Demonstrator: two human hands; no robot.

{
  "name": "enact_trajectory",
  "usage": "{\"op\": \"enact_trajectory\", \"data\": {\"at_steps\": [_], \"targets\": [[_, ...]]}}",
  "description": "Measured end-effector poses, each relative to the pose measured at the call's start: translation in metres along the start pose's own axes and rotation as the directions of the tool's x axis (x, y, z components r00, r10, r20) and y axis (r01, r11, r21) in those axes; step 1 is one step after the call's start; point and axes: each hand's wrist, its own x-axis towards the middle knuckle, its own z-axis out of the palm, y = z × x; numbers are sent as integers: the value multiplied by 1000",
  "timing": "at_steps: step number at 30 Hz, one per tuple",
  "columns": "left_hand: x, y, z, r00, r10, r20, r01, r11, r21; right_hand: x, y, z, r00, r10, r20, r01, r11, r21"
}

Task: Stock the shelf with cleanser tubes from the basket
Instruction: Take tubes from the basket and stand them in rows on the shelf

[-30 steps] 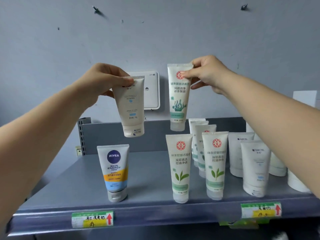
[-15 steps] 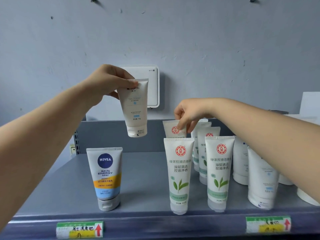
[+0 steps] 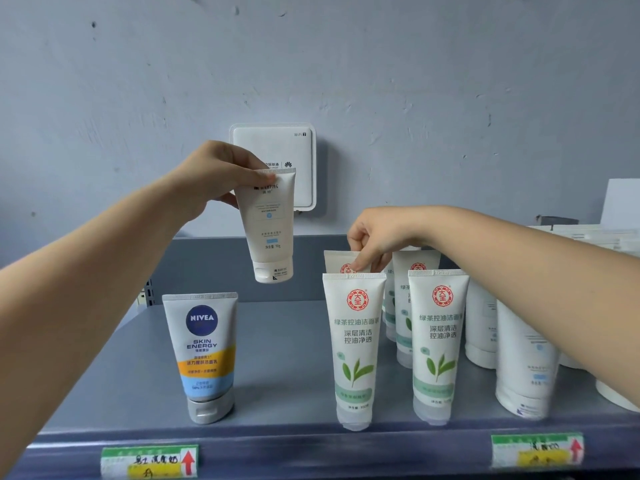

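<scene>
My left hand [image 3: 214, 174] pinches the crimped top of a plain white cleanser tube [image 3: 270, 226], hanging cap down above the grey shelf [image 3: 284, 341]. My right hand [image 3: 377, 237] pinches the top of a red-logo tube [image 3: 337, 263] that stands behind the front green-tea tube [image 3: 355, 344]. A second green-tea tube [image 3: 438, 341] stands to its right, with more behind. A Nivea tube [image 3: 204, 355] stands alone at the left. The basket is out of view.
White tubes [image 3: 523, 362] crowd the shelf's right end under my right forearm. A white WiFi box [image 3: 277, 147] hangs on the grey wall. Price labels [image 3: 149, 460] sit on the shelf's front lip. Bare shelf lies between the Nivea and the green-tea tubes.
My right hand has come down from head height and set the red-logo tube behind the front green-tea tube. My left hand has kept the white tube aloft, almost still.
</scene>
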Motion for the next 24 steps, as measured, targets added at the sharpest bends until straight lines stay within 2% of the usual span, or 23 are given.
{"op": "enact_trajectory", "data": {"at_steps": [8,16,18,20,24], "targets": [[0,-2,0,1000,-4,11,4,1000,-10,-4,-2,-3,998,11,58,-7,998,-56],[-8,7,-5,999,47,1,-47,999,-1,-4,-15,-9,993,20,118,9,970,-241],[-10,9,-9,998,67,-21,-67,998,8,-6,-22,-13,997,-15,75,34,966,-256],[-11,10,-13,996,86,-29,-86,996,13,-8,-33,-17,995,-91,-38,81,973,-217],[-13,5,-30,994,105,-26,-104,994,19,-8,-72,-22,932,-234,-277,252,967,33]]}}
